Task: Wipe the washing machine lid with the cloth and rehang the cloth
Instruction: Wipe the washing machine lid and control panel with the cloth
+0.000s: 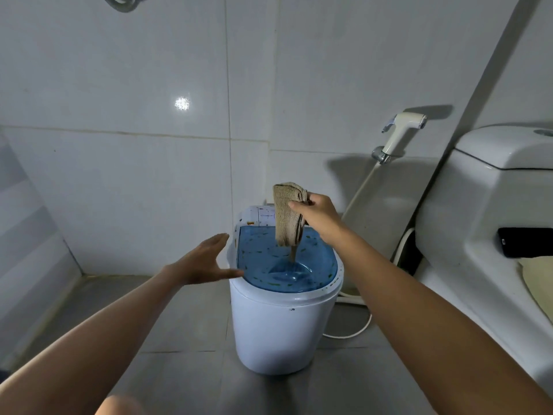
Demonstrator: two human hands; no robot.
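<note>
At centre frame, the right hand (317, 212) pinches the top of a folded beige cloth (288, 215), which hangs down above the far end of the blue translucent lid (284, 265) of a small white washing machine (278, 327). Lower left of it, the left hand (206, 260) is spread, fingers straight, holding nothing, its thumb at the lid's left rim. On the right stand a white toilet (478, 211) and a wall-hung bidet sprayer (402, 131).
</note>
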